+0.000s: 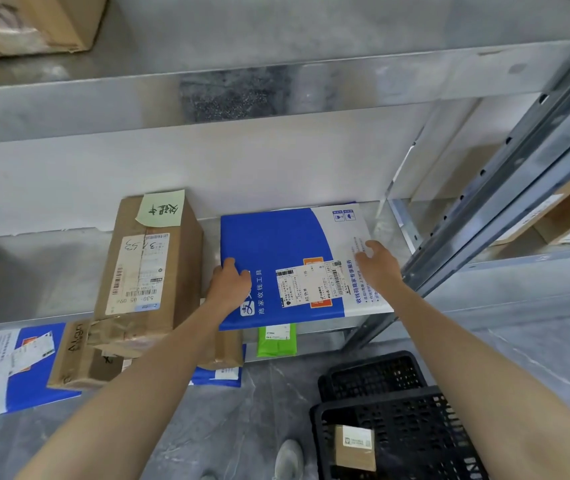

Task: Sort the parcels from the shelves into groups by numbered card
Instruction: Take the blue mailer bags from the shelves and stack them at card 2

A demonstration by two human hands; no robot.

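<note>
Early yet: grips blue mailer [276,244] with left hand [230,282]; cannot tell about right hand [377,263]. Leaves brown box [152,265] unsorted, likely more

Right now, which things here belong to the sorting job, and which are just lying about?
In the job: blue parcel, gripped by the left hand, right hand resting on it; brown box; green parcel; probably the black crate.
Lying about: grey shoe; shelf upright.
</note>
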